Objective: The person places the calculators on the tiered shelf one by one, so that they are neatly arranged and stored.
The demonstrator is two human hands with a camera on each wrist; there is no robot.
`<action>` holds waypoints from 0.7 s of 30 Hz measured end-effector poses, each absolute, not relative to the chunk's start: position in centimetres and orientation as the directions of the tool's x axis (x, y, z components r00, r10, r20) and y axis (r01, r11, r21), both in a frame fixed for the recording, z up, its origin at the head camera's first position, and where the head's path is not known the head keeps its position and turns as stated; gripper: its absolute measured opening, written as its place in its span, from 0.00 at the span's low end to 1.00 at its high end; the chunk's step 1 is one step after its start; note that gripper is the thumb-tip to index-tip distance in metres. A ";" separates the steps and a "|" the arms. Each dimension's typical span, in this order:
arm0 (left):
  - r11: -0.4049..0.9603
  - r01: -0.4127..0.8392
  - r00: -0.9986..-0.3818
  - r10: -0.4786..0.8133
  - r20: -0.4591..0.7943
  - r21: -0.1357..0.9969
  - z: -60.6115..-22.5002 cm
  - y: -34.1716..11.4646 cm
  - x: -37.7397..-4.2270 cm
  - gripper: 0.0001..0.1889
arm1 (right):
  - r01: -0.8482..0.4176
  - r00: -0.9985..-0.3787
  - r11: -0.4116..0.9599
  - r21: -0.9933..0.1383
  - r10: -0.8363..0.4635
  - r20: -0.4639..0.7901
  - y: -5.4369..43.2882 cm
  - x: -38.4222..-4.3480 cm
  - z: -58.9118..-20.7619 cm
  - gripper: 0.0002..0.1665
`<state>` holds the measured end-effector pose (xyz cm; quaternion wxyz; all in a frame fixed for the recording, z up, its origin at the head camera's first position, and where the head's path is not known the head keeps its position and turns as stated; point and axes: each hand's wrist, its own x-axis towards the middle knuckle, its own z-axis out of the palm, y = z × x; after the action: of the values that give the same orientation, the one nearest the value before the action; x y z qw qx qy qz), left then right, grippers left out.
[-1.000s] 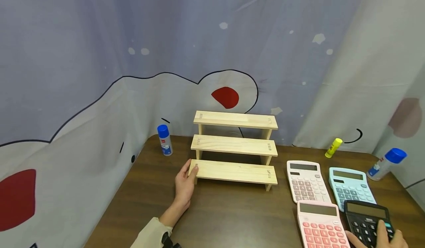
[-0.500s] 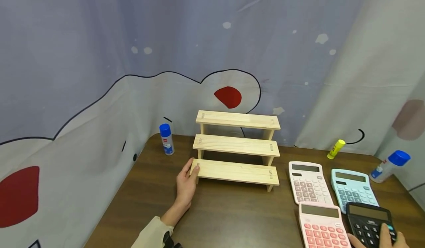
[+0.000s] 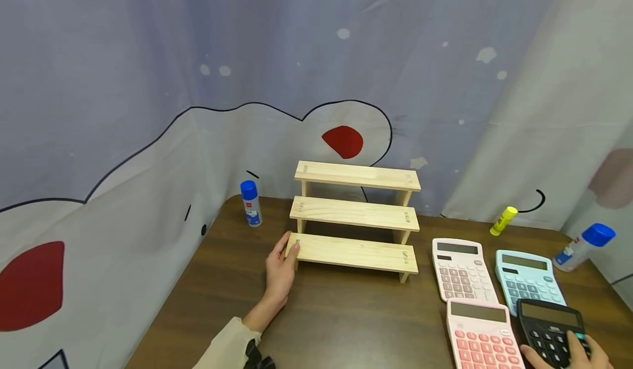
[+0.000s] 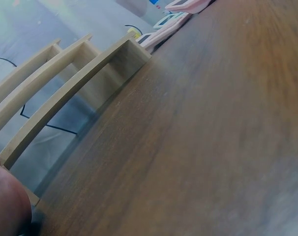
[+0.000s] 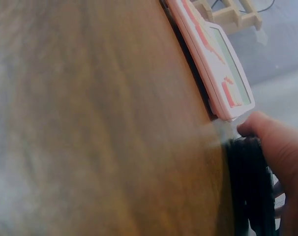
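Note:
A pale wooden three-step stand (image 3: 351,252) rises at the back middle of the table in the head view. My left hand (image 3: 279,273) pinches the left end of its lowest step, thumb on top and fingers at the side edge. In the left wrist view, part of that hand (image 4: 9,199) shows beside the step's end. At the lower right, my right hand (image 3: 579,355) holds a black calculator (image 3: 550,315), thumb at its left edge and a finger over the keys. The right wrist view shows the thumb (image 5: 272,132) against the black calculator's edge.
A pink calculator (image 3: 477,311) lies left of the black one. Behind them are a pale pink calculator (image 3: 460,270) and a light blue one (image 3: 525,275). Blue-capped bottles (image 3: 252,207) stand at both sides, with a yellow tube (image 3: 503,221) near the back edge. A printed curtain (image 3: 277,45) hangs behind.
The head view has shifted slightly, so everything sits a little farther right in it. Both hands keep their hold, left on the stand and right on the black calculator.

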<state>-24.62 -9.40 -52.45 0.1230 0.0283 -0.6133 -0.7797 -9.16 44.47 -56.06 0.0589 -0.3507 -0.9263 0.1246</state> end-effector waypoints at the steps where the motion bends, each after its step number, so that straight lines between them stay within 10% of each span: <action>1: -0.215 0.160 -0.968 -0.226 0.110 0.963 -52.4 -9.4 -24.7 0.29 | 0.661 -0.734 0.707 -0.251 0.679 -0.020 43.8 -9.2 -55.2 0.65; 21: -0.248 0.169 -0.968 -0.222 0.114 0.954 -52.2 -9.3 -24.6 0.30 | 0.631 -0.775 0.763 -0.138 0.613 -0.153 40.9 -11.3 -46.7 0.65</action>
<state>-24.57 -9.34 -52.17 0.1237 0.0220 -0.6007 -0.7896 -11.29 40.94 -46.71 -0.0494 -0.3318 -0.9376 0.0913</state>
